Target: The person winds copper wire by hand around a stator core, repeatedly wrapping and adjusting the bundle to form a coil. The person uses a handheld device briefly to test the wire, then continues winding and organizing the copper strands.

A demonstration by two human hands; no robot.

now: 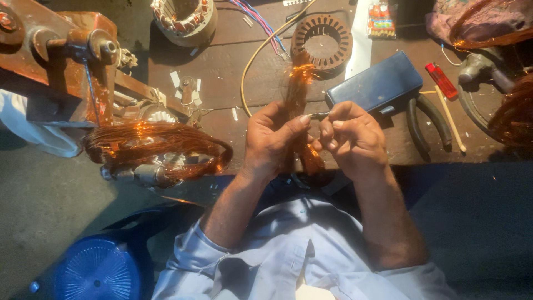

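My left hand (pixel 272 139) grips a long bundle of copper wire (pixel 298 91) that runs up toward an empty slotted stator core (pixel 323 41) on the wooden bench. My right hand (pixel 352 139) is closed beside it and pinches a small thin metal piece (pixel 318 116) at the bundle, between thumb and fingers. Both hands touch over the bench's front edge.
A coil-winding machine (pixel 66 61) with a large copper wire coil (pixel 155 147) sits at left. A wound stator (pixel 186 19), a dark blue box (pixel 375 83), pliers (pixel 427 125), a red lighter (pixel 441 80), a thin stick and more copper coils (pixel 513 111) lie on the bench (pixel 233 72). A blue stool (pixel 97 269) stands below.
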